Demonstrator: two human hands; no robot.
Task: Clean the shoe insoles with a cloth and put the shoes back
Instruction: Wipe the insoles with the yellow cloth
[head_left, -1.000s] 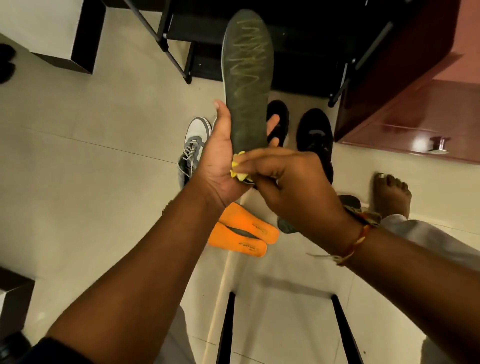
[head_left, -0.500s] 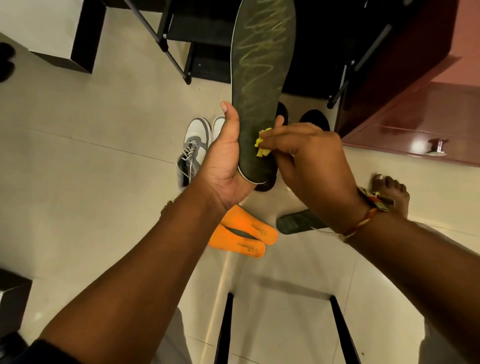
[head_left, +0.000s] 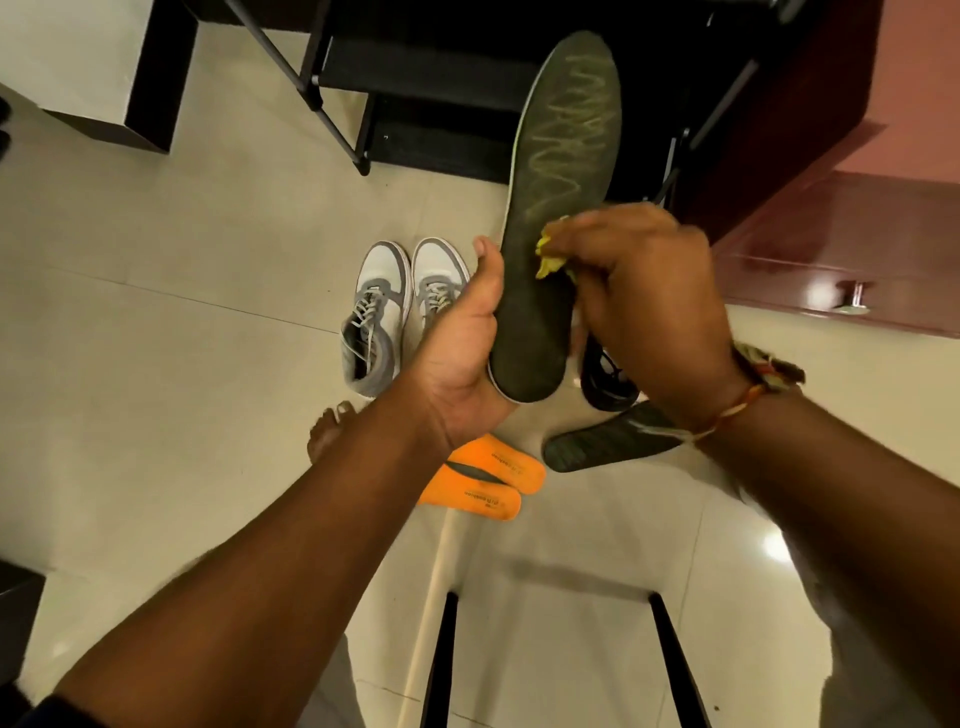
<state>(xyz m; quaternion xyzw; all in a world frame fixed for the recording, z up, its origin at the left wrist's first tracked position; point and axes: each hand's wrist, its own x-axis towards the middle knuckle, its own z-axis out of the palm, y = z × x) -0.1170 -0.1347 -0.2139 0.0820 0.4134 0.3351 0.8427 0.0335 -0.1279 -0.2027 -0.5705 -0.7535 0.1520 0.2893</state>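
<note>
My left hand (head_left: 462, 343) grips the heel end of a dark green insole (head_left: 558, 208), held upright with a pale zigzag print near its toe. Against the middle of that insole my right hand (head_left: 644, 291) presses a small yellow cloth (head_left: 549, 255), fingers closed around it. On the floor below lie two orange insoles (head_left: 485, 480), overlapping, and a second dark insole (head_left: 608, 439) partly hidden by my right wrist. A pair of grey and white sneakers (head_left: 395, 306) stands side by side behind my left hand. One black shoe (head_left: 605, 382) shows beneath my right hand.
A black metal shoe rack (head_left: 415, 78) stands at the back on the cream tiled floor (head_left: 182, 312). A dark red cabinet (head_left: 831, 234) with a metal knob is at the right. A bare foot (head_left: 330, 431) rests on the tiles; black frame bars (head_left: 441, 660) sit close below me.
My right hand has rubbed the yellow cloth up the insole from its heel to its middle. The insole has tilted rightward, and the view has shifted so the sneakers show more fully.
</note>
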